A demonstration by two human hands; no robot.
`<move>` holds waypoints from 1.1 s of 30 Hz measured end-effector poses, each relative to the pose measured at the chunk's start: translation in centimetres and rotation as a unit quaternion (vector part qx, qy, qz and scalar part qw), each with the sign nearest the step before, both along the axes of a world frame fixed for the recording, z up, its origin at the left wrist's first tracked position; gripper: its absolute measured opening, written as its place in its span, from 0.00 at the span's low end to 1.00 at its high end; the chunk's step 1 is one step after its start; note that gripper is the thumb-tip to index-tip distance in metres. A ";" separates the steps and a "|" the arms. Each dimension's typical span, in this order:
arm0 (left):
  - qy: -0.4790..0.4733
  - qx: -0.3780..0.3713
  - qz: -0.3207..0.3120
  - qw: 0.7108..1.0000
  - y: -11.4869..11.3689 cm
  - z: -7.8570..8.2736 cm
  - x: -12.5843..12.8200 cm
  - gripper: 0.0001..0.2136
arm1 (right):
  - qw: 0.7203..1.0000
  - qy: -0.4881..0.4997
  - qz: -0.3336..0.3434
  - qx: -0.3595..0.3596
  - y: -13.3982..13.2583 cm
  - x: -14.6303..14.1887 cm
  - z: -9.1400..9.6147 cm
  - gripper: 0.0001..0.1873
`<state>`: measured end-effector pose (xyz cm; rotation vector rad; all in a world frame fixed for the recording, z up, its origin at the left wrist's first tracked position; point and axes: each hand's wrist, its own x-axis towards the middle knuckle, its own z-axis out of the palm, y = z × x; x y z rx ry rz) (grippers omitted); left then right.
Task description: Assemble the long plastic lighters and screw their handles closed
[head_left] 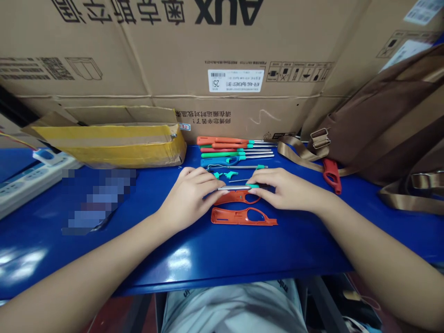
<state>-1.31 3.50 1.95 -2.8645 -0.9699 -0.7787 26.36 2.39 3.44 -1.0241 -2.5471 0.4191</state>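
Observation:
Between my two hands lies a slim silver metal tube (236, 188) with a teal end piece (254, 187). My left hand (192, 196) pinches the tube's left end, fingers closed. The fingertips of my right hand (282, 187) close on the teal piece at the other end. Just below are two orange lighter shell halves (244, 216), the upper one partly covered by my hands. Small teal parts (230, 175) and a thin rod lie behind the tube. Farther back rest several long-nosed lighters (222, 155) in orange, green and blue.
A yellow-taped cardboard box (138, 143) stands back left, beside a white power strip (31, 180). A large carton (166, 60) walls off the back of the blue table (166, 263). At right are a brown bag (374, 125) with straps and a red lighter shell (332, 175).

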 end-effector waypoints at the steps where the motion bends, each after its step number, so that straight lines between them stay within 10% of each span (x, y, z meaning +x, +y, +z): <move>1: 0.003 0.000 -0.005 1.000 0.0 0.0 0.0 0.12 | 1.000 -0.003 0.000 0.004 0.0 0.1 -0.1 0.09; 33: 0.040 -0.073 -0.037 0.996 0.1 -0.3 0.0 0.13 | 0.991 -0.119 -0.046 -0.034 -0.3 1.1 0.8 0.03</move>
